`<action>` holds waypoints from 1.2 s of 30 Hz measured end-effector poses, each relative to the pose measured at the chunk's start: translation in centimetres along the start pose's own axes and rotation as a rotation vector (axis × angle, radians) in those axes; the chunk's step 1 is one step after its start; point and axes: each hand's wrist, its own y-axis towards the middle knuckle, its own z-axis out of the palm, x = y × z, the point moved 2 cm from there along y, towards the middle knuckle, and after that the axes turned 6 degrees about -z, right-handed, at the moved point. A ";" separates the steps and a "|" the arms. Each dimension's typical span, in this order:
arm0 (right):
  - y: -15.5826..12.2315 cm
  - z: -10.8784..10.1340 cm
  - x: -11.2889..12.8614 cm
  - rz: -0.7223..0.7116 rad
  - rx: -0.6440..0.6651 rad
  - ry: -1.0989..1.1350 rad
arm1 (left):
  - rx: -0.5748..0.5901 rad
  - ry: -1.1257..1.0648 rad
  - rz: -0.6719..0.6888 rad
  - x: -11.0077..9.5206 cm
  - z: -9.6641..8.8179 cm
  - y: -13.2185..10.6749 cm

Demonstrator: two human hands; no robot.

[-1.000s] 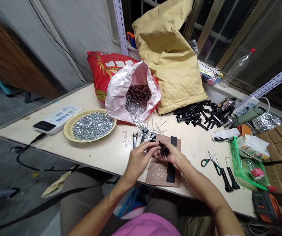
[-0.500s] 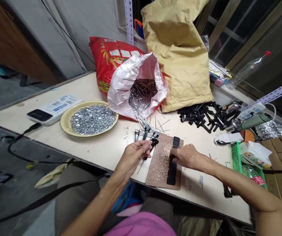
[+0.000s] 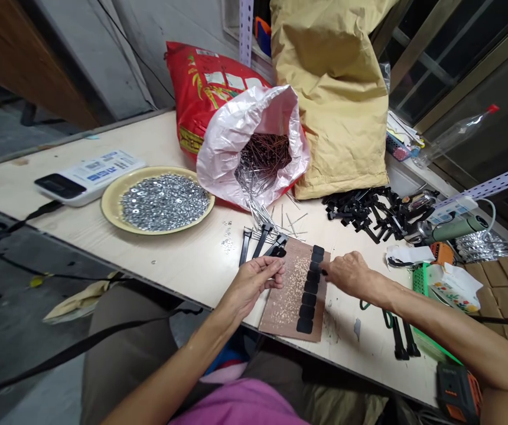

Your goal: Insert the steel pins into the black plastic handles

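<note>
My left hand [image 3: 254, 282] pinches a slim black plastic part [image 3: 276, 252] at the left edge of a brown board [image 3: 287, 295]. A column of black rounded pads [image 3: 309, 289] runs down the board's right side. My right hand [image 3: 347, 274] rests at that column, fingertips closed on one of the upper pads. A few more black parts [image 3: 254, 241] lie just beyond the board, beside loose metal pins [image 3: 280, 221].
A yellow plate of small silver washers [image 3: 163, 202] and a white scale [image 3: 88, 176] sit to the left. A pink-white bag of pins [image 3: 258, 147], a red sack [image 3: 205, 88] and a tan sack [image 3: 334, 94] stand behind. To the right are a black parts pile [image 3: 364, 209], a green basket [image 3: 422, 283] and scissors.
My hands, joined over the board a second ago, have parted. The right hand moved to the pad column; the left keeps the black part at the board's left edge.
</note>
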 end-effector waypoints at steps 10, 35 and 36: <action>0.2 -0.8 -0.3 -0.001 0.069 -0.051 | 0.042 -0.009 -0.066 1.0 0.2 0.3; -0.6 -4.5 1.4 -0.174 -0.024 0.675 | 0.196 0.963 0.900 1.9 2.0 0.0; -0.8 -4.6 1.5 -0.181 -0.065 0.742 | 0.201 0.958 0.914 1.8 1.9 0.1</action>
